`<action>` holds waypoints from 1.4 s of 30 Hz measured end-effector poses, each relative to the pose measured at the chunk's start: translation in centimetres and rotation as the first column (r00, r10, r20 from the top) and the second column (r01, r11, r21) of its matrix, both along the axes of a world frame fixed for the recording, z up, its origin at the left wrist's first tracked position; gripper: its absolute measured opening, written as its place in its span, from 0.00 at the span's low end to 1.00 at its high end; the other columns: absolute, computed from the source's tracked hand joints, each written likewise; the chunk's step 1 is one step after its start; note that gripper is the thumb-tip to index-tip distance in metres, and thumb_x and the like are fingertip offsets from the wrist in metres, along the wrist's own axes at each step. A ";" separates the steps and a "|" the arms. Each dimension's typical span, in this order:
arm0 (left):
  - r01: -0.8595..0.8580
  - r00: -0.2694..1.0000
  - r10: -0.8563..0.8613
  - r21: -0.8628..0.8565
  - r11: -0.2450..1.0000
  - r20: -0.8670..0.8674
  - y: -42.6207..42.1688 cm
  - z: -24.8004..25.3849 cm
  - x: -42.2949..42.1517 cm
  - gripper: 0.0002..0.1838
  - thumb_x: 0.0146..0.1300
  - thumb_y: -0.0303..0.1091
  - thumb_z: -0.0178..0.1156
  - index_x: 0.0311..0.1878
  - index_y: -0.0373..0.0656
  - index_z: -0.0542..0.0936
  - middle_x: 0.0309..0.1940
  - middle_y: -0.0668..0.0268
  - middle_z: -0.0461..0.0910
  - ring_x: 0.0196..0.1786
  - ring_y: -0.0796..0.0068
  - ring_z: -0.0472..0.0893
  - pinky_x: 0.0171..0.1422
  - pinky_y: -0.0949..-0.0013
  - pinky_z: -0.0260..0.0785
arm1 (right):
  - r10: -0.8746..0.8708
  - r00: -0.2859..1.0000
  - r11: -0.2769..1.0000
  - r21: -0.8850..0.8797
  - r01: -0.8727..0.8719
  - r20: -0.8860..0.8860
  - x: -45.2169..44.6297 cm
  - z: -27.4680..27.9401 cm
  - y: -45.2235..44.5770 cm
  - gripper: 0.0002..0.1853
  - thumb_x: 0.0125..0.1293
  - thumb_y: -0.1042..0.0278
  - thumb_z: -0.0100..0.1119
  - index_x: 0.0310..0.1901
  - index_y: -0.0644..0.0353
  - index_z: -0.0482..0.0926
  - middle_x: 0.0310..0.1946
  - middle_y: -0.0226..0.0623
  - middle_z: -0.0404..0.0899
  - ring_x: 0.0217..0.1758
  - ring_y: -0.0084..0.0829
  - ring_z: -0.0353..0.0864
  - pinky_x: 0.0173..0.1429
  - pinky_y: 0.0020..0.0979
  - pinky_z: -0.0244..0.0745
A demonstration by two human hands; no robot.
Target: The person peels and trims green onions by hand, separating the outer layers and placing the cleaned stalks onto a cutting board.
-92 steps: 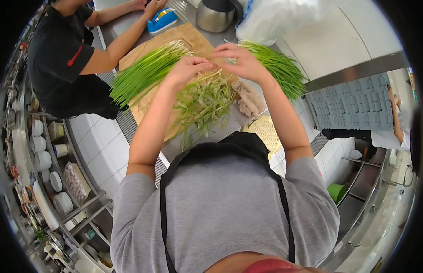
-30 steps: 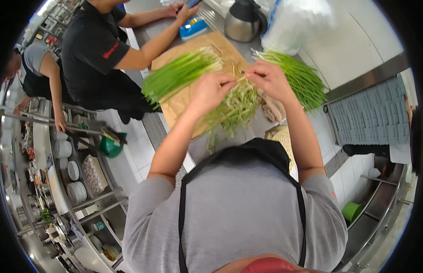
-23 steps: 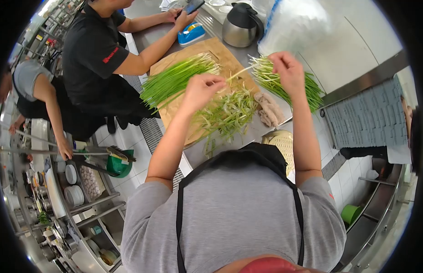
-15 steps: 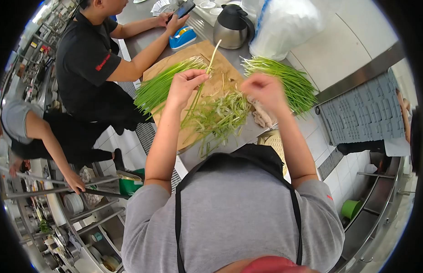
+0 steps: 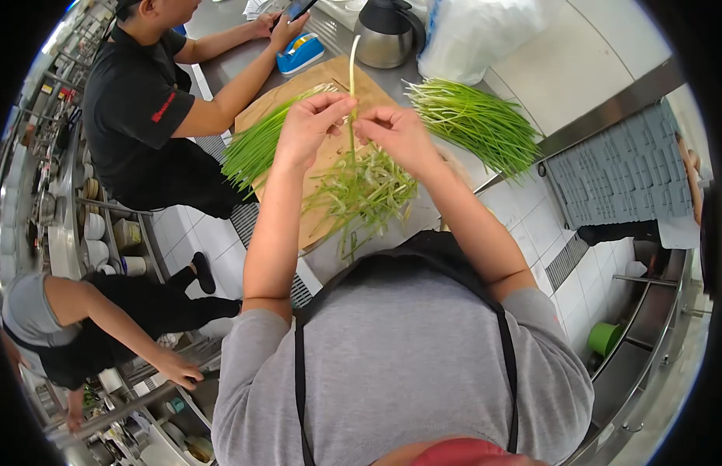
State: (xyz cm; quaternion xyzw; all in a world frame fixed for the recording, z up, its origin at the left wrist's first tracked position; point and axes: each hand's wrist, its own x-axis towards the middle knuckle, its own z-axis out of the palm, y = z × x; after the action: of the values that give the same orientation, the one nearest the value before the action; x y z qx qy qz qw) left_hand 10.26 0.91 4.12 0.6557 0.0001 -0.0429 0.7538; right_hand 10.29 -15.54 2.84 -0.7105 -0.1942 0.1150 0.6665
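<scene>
A single spring onion (image 5: 352, 74) stands upright, white end up, in the pinch of my left hand (image 5: 314, 128). My right hand (image 5: 400, 141) is closed at the same stalk, slightly lower, thumb and fingertips against it. Below both hands lies a loose heap of peeled-off outer leaves (image 5: 365, 190) on a brown board (image 5: 306, 225). To the left is a bundle of green spring onions (image 5: 256, 147), partly hidden by my left hand. A second bundle (image 5: 481, 128) with white ends lies to the right.
A person in black (image 5: 135, 109) stands at the left holding a phone (image 5: 296, 9). Beyond the board are a blue tape dispenser (image 5: 301, 53), a steel jug (image 5: 384, 35) and a white plastic bag (image 5: 481, 39). Another person (image 5: 104, 318) leans over a rail at lower left.
My right hand has moved left from beside the right bundle to the stalk in my left hand. The person at lower left has shifted down and right.
</scene>
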 end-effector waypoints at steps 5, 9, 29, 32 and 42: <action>-0.239 0.965 0.248 -0.095 0.966 0.091 0.0 1.3 0.5 0.07 0.54 0.32 0.60 0.35 0.41 0.78 0.24 0.76 0.74 0.26 0.88 0.71 0.28 0.83 0.66 | 0.080 0.997 0.997 -0.019 -0.080 -0.006 -1.0 -2.0 -0.6 0.12 0.57 0.67 0.55 0.39 0.67 0.76 0.27 0.31 0.78 0.30 0.17 0.73 0.36 0.20 0.68; -0.156 0.980 0.162 -0.055 0.986 0.114 0.1 1.3 0.2 0.06 0.53 0.32 0.60 0.33 0.41 0.78 0.24 0.75 0.74 0.25 0.88 0.72 0.26 0.84 0.67 | -0.069 0.985 0.966 0.236 0.105 -0.156 -0.7 -1.7 -0.3 0.14 0.57 0.65 0.55 0.41 0.66 0.77 0.29 0.35 0.79 0.32 0.19 0.74 0.38 0.22 0.69; -0.541 0.775 0.606 -0.307 0.783 0.181 4.2 2.3 -0.1 0.09 0.53 0.33 0.60 0.35 0.40 0.77 0.28 0.71 0.76 0.28 0.84 0.74 0.29 0.81 0.69 | 0.171 0.976 0.881 -0.464 -0.090 0.135 -3.3 -7.5 -3.7 0.09 0.53 0.65 0.57 0.29 0.63 0.79 0.18 0.35 0.75 0.22 0.19 0.71 0.27 0.22 0.65; -0.516 0.783 0.596 -0.349 0.782 0.178 4.2 2.6 -0.3 0.09 0.52 0.32 0.61 0.36 0.39 0.77 0.28 0.71 0.76 0.28 0.83 0.74 0.28 0.80 0.69 | -0.029 0.973 0.905 -0.407 0.122 0.227 -2.5 -5.4 -4.2 0.07 0.52 0.69 0.58 0.29 0.64 0.79 0.16 0.29 0.73 0.20 0.16 0.68 0.25 0.19 0.63; -0.449 0.808 0.551 -0.386 0.806 0.210 3.7 3.4 -0.1 0.09 0.53 0.30 0.60 0.36 0.38 0.75 0.27 0.69 0.76 0.27 0.81 0.76 0.26 0.80 0.70 | 0.007 0.965 0.975 -0.216 0.051 0.262 0.2 0.4 -2.3 0.05 0.53 0.72 0.58 0.30 0.64 0.78 0.20 0.25 0.73 0.21 0.13 0.65 0.25 0.18 0.60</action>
State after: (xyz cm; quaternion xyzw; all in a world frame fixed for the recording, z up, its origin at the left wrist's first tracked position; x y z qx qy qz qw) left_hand 10.21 4.64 7.50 0.5000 0.0490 0.2644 0.8232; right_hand 10.49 -17.88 3.24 -0.7911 -0.2586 0.0336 0.5534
